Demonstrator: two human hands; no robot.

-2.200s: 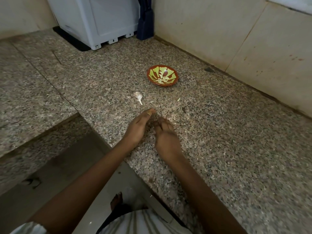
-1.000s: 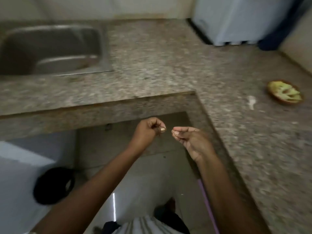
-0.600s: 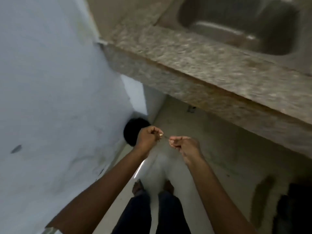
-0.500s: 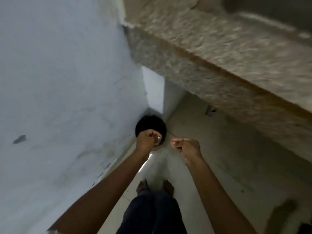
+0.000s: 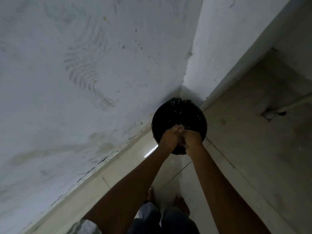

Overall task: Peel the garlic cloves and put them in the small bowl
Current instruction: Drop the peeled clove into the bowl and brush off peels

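left hand (image 5: 169, 138) and right hand (image 5: 192, 140) had come together, touching, above black bin (image 5: 179, 114) mid-frame; both curled, contents indiscernible

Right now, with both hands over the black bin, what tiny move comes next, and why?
Probably let any loose skin drop: the left hand and right hand meet fingertip to fingertip above the open black bin, where pale scraps already lie. What they pinch is too small to see.

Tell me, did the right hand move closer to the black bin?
Yes. The right hand was beside the black bin before; now it sits over the bin's near rim, close beside the left hand.
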